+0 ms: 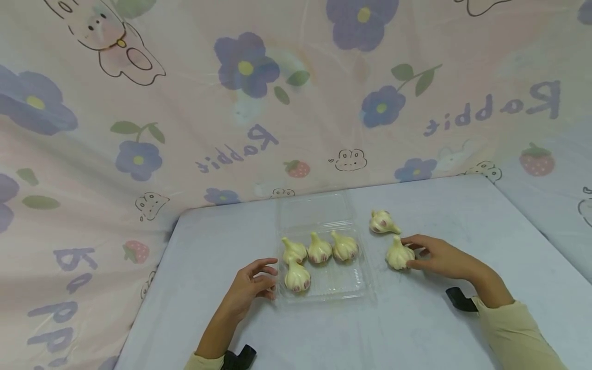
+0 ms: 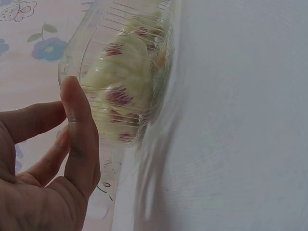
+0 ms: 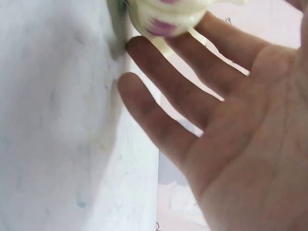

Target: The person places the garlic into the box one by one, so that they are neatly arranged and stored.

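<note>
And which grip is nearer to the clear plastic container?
Left. The left grip is at the left edge of the container; the right grip is off to its right, at a garlic bulb.

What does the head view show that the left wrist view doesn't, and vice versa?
Only the head view: the right hand at a garlic bulb outside the box, a second loose bulb, and the open lid.
Only the left wrist view: the box's ridged side wall up close, garlic showing through.
Both: the left hand beside the box, garlic inside, and the tabletop.
</note>
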Motion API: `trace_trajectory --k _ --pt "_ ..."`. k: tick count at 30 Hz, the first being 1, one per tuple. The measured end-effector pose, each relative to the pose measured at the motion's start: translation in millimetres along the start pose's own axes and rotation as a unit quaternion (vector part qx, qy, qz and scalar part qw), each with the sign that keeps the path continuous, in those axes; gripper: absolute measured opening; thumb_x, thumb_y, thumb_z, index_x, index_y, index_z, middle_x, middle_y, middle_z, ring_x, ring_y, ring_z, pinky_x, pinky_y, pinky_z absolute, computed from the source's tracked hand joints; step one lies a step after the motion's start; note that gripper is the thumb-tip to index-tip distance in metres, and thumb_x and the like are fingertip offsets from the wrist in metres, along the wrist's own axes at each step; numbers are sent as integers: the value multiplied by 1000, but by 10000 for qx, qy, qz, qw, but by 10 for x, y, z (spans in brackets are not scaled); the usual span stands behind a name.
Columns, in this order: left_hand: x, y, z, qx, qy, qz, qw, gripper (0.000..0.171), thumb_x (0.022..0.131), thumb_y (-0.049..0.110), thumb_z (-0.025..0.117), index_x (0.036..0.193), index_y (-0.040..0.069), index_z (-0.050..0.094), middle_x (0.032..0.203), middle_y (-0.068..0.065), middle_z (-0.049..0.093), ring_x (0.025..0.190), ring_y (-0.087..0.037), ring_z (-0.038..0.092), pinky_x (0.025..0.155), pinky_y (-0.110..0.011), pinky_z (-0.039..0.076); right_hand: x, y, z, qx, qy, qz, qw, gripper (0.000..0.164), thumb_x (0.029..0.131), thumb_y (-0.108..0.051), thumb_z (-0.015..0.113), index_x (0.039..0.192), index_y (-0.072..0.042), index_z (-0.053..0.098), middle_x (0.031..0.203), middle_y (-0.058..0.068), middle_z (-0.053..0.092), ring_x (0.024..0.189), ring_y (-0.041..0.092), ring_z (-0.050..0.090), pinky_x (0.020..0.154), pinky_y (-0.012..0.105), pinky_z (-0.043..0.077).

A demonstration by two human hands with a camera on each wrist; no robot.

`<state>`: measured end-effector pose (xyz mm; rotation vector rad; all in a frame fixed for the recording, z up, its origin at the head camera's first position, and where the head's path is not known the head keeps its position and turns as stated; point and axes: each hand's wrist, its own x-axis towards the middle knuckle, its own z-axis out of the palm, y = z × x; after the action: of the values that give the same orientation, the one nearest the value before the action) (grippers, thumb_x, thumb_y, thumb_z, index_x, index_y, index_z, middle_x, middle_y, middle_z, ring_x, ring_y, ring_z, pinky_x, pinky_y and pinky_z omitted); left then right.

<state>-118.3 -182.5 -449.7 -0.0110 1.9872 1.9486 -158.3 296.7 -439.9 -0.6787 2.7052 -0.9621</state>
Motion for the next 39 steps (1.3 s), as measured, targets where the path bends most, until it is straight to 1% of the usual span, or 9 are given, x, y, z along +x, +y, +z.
trace_trajectory --k 3,7,16,19,23,30,33,37,39 --pt "2 -3 -4 17 -29 1 10000 59 88 3 70 142 -3 47 108 -8 57 77 -14 62 63 -28 61 -21 26 -12 22 -22 -174 9998 55 93 -29 70 139 -5 53 136 16 59 114 33 62 87 33 56" --pt "-2 4 -4 -17 -2 -21 10000 58 88 1 69 142 -3 47 107 -7 57 77 -14 62 63 -28 61 -3 40 11 8 74 -343 9994 54 92 -28 72 138 -7 54 135 14 60 114 32 62 89 33 55" --pt "7 24 4 58 18 -40 10000 56 89 2 68 142 -1 49 108 -7 57 78 -15 62 64 -28 61 98 28 136 -51 369 -389 9985 54 88 -34 76 133 -11 58 130 9 64 115 23 61 90 32 55" --pt "8 24 5 84 9 -34 10000 56 90 2 68 142 0 49 108 -7 56 78 -15 62 64 -28 61 115 20 168 -25 447 -274 9986 52 85 -35 79 129 -15 58 128 6 65 113 22 63 90 33 55" --pt "9 22 5 94 -11 -12 10000 56 90 1 67 142 -1 48 107 -7 57 78 -15 62 64 -28 61 130 10 200 -16 485 -58 9988 50 83 -38 80 124 -20 57 125 2 64 109 25 65 89 37 56" --pt "13 7 5 54 -1 -60 10000 56 90 1 67 142 -1 49 108 -7 57 78 -15 62 64 -29 61 138 -22 225 -94 607 51 9981 49 81 -40 82 119 -21 58 120 0 66 107 26 66 88 40 56" --pt "5 5 8 55 7 -54 10000 56 90 1 67 142 -1 48 108 -7 57 78 -15 62 64 -28 61 145 -21 230 -194 705 -32 9973 46 81 -40 82 117 -23 59 118 -4 66 105 22 66 88 38 56" --pt "-7 7 6 52 -6 -23 10000 55 90 0 66 142 -1 48 108 -7 57 77 -15 62 64 -28 61 156 -14 232 -291 837 -192 9959 43 81 -39 82 115 -24 59 115 -7 66 103 11 65 86 35 56" --pt "-11 10 2 49 -17 -12 10000 55 90 0 66 142 -1 48 108 -7 57 77 -14 62 64 -28 61 161 -16 231 -326 886 -235 9953 42 81 -39 82 114 -25 59 115 -7 66 102 9 64 86 35 56"
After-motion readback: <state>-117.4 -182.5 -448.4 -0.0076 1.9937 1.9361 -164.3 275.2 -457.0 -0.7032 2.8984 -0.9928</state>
